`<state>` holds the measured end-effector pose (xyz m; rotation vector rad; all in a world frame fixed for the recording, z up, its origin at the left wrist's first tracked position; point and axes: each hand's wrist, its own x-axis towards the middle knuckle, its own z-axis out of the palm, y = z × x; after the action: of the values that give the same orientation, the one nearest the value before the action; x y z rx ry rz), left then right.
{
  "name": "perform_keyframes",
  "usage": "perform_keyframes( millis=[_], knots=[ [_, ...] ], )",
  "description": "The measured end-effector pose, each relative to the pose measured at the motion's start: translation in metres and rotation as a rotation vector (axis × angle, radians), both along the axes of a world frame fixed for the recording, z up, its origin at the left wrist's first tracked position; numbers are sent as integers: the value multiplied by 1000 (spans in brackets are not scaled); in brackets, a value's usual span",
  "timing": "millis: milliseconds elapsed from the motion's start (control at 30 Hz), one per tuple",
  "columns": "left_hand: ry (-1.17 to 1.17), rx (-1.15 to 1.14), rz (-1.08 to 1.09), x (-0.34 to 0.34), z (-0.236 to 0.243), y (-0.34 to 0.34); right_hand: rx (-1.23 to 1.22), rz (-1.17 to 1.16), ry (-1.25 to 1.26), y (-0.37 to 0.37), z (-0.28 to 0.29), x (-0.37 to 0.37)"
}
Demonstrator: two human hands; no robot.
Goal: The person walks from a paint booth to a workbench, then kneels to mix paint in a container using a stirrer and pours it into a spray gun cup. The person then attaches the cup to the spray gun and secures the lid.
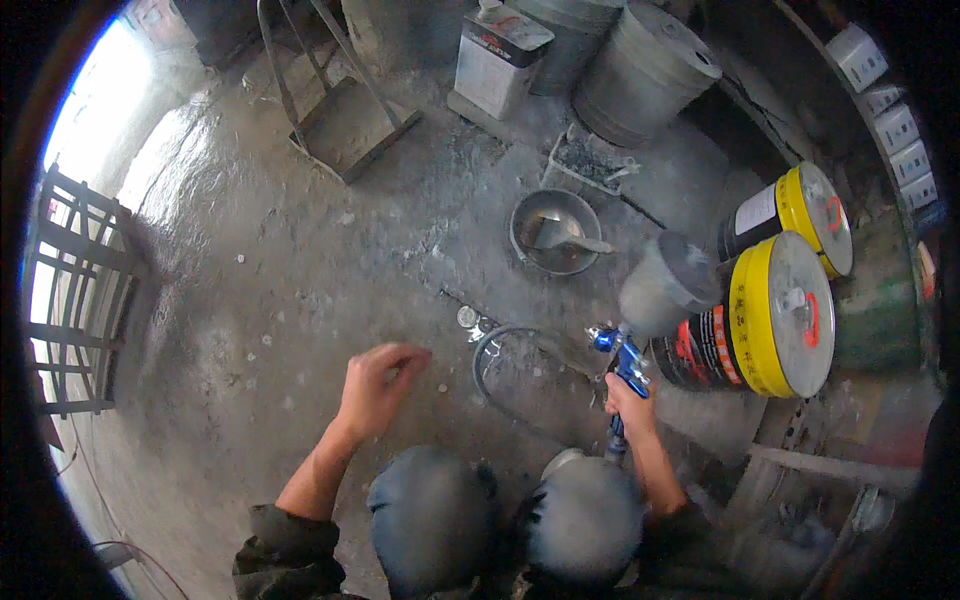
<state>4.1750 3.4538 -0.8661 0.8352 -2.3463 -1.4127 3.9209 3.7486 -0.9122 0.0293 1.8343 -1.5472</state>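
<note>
My right hand (630,400) is wrapped round the handle of a blue spray gun (626,365) with a cloudy cup (668,285) on top. Held upright, the gun stands just left of the yellow-and-black buckets. A grey hose (485,385) curves over the floor toward its handle. My left hand (380,385) is raised over the floor, left of the hose. Its fingers are curled together in a pinch and slightly blurred; anything between them is hidden. Beyond the hose lies a metal bowl (516,240) with a wide scraper or brush (560,237) in it.
Yellow-and-black buckets (760,315) lie or lean at the right. Large metal drums (640,80) and a square tin (495,75) stand at the back. A long-handled dustpan (350,130) rests at the far left, a slatted rack (80,290) at the left edge. Small boxes (895,130) line a shelf.
</note>
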Motion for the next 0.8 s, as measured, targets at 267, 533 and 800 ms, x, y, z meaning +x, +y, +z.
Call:
perform_keyframes(
  millis=[267, 533, 800],
  knots=[
    [-53, 400, 142, -123, -92, -41, -6, -117, -52, 21, 1, 1],
    [-147, 465, 180, -272, -165, -25, 139, -79, 13, 54, 28, 7],
    [-293, 411, 362, -245, -129, -27, 93, -38, -8, 50, 40, 11]
  ],
)
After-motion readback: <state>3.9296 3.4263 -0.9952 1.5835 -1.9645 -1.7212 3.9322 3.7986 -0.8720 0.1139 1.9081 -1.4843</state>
